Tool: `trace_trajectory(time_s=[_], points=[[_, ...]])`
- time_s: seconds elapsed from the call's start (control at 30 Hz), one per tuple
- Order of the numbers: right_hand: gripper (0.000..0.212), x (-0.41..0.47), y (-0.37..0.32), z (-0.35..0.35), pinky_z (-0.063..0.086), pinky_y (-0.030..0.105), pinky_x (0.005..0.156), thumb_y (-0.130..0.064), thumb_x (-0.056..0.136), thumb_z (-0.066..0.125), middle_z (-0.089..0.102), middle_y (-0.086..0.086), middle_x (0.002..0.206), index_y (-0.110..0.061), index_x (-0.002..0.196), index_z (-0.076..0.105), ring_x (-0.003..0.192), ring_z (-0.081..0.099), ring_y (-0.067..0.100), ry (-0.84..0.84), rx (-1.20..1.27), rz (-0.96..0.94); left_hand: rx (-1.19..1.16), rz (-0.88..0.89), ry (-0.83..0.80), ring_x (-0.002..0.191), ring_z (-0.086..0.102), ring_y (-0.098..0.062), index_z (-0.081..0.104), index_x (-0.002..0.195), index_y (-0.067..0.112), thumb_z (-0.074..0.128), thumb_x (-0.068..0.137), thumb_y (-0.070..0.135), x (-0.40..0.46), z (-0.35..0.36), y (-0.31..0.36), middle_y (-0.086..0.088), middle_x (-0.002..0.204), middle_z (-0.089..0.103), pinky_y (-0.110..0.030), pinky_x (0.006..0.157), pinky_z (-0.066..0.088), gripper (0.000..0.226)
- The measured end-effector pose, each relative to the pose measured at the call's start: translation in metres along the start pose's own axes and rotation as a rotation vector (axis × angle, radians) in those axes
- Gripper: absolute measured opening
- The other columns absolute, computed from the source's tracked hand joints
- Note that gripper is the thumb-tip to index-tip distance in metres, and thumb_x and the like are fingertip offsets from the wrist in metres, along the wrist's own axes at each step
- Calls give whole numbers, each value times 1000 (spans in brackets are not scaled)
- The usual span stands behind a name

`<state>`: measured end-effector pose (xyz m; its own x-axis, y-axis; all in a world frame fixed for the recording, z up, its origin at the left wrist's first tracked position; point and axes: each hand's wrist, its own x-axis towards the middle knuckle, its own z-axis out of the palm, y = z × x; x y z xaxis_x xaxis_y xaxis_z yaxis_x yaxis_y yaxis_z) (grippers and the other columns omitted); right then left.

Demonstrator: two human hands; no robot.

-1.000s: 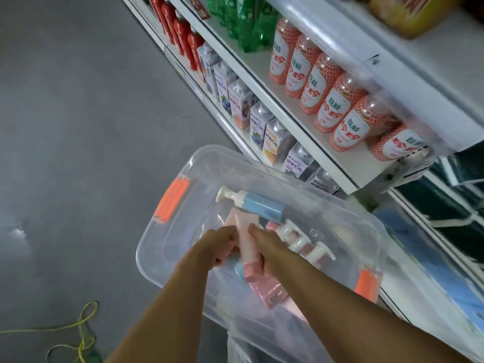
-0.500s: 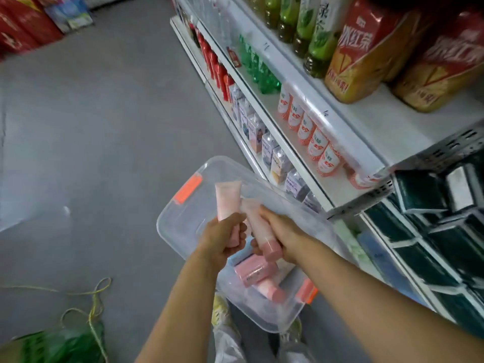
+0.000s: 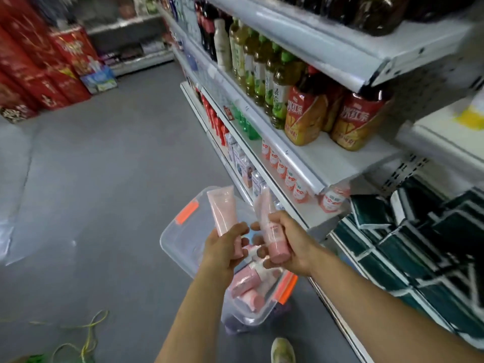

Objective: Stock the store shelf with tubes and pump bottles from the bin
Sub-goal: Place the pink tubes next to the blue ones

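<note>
Our left hand [image 3: 225, 247] grips one pink tube [image 3: 223, 210]. Our right hand [image 3: 285, 241] grips another tube [image 3: 271, 226], both above the clear bin [image 3: 183, 231].

Two pink tubes [image 3: 224, 213] [image 3: 269, 226] upright above clear bin [image 3: 178, 239].

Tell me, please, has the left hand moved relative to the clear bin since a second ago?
Yes. The left hand has come up out of the clear bin, lifting a pink tube above its rim.

dim, even light | motion blur throughout | wide-angle bending at edges
</note>
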<state>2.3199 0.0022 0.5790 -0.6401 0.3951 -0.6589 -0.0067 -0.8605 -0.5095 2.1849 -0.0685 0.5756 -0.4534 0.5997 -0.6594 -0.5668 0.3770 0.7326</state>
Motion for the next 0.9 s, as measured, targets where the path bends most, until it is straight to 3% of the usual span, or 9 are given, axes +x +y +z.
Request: trace_trajectory(time_s=[0.17,0.37,0.47,0.57,0.67,0.77,0.9], points=[[45,-51,11,0,30,17,40,-46,88,40,55,7,68,-11,104,64,40,47,15,-64,-19,-56,-62,57,-142,54,55,-13,60,103,3,69,80,4,-55,9,-2,-11,78,71,-25,49,42,24],[50,-122,53,10,29,20,42,-51,90,40,51,9,62,-10,105,64,39,42,19,-13,-64,-174,-24,106,-238,54,53,-13,59,110,0,69,80,6,-119,-3,-21,-9,75,69,-28,54,38,32],[41,-156,76,3,33,21,40,-41,89,38,52,14,64,-7,99,60,41,44,22,117,-88,-277,-8,113,-312,54,54,-14,57,112,4,69,81,5,-151,1,-40,-8,73,64,-24,46,40,34],[27,-192,96,-6,33,24,44,-36,88,50,54,17,73,-11,91,60,48,47,22,313,-162,-410,26,111,-415,58,60,-16,61,106,2,70,83,7,-185,11,-58,-11,79,66,-23,44,46,25],[21,-234,113,-17,37,22,44,-23,92,57,59,8,76,-17,113,56,51,53,17,403,-233,-517,46,122,-462,80,64,-30,61,115,-5,74,79,6,-207,28,-74,-23,97,68,-31,56,55,40],[31,-275,122,-30,47,26,48,-17,89,63,69,6,83,-25,117,55,57,63,15,423,-271,-582,57,126,-509,83,65,-36,60,117,-5,81,68,4,-232,46,-86,-30,105,67,-46,73,57,54],[22,-318,131,-52,53,34,62,-11,87,66,72,11,90,-23,105,66,78,65,24,453,-234,-623,106,148,-567,70,67,-31,64,110,-2,73,76,-1,-259,72,-103,-25,96,70,-35,53,56,35]])
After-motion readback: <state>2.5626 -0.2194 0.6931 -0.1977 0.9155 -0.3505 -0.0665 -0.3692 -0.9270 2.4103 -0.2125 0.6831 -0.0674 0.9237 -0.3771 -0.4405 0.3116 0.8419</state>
